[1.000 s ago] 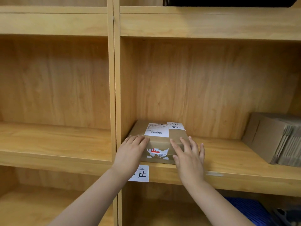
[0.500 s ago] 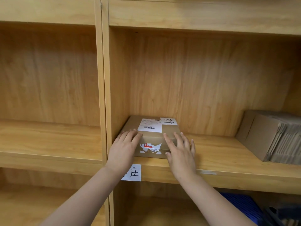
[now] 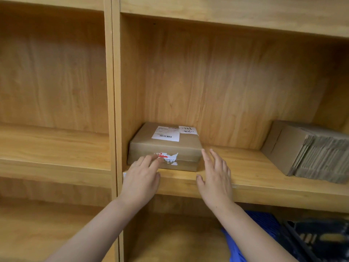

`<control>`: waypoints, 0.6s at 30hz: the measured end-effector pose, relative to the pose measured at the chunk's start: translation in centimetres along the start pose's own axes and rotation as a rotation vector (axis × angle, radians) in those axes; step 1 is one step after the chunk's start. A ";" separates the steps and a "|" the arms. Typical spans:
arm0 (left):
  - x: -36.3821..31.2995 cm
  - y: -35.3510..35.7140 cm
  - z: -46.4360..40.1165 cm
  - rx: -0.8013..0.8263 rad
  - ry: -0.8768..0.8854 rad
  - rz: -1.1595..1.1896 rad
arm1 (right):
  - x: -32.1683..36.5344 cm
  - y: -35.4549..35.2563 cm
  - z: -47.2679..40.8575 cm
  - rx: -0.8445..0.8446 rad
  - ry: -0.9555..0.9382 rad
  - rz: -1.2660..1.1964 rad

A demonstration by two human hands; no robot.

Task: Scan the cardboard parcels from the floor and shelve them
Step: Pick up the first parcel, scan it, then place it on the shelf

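Observation:
A flat brown cardboard parcel (image 3: 166, 146) with a white barcode label on top lies on the wooden shelf (image 3: 245, 178), pushed into the left corner of the right bay. My left hand (image 3: 142, 176) is in front of it, fingertips touching its front face near a torn red-and-white sticker. My right hand (image 3: 216, 176) hovers open just right of the parcel's front corner, fingers spread, holding nothing.
A bundle of flattened cardboard boxes (image 3: 309, 150) lies at the right end of the same shelf. A vertical divider (image 3: 114, 110) separates the left bay. Below the shelf are a blue crate (image 3: 264, 224) and a dark crate (image 3: 317, 241).
Both hands have drawn back from the parcel's top towards the shelf edge. The parcel now sits a little deeper on the shelf. The view has shifted slightly.

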State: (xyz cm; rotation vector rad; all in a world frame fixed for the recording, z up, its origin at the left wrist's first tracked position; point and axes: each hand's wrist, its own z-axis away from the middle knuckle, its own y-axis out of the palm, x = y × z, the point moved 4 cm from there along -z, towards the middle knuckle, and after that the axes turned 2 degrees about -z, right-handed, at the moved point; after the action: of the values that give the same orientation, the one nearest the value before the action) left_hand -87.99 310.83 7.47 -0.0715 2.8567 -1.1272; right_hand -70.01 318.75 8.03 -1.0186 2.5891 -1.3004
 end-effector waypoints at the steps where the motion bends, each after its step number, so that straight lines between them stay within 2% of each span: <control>1: 0.0 0.2 0.2 0.005 0.008 0.013 | -0.1 -0.2 0.4 0.008 0.014 0.008; 6: 0.7 1.4 0.4 0.037 0.059 0.090 | -0.3 -0.6 1.9 0.016 0.090 0.060; 8: 1.1 2.0 0.2 0.054 0.138 0.138 | 0.4 -0.2 2.6 0.004 0.143 0.093; 13: 3.0 2.5 0.5 0.078 0.305 0.254 | 4.0 1.4 4.6 -0.035 0.317 0.154; 18: 4.5 2.9 2.1 0.119 0.376 0.386 | 7.8 2.5 7.6 -0.013 0.455 0.188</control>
State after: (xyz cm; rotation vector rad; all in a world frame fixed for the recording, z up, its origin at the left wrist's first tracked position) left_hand -92.36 311.19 3.69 0.7384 2.9030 -1.3309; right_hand -74.78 310.02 3.10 -0.5030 2.9214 -1.6213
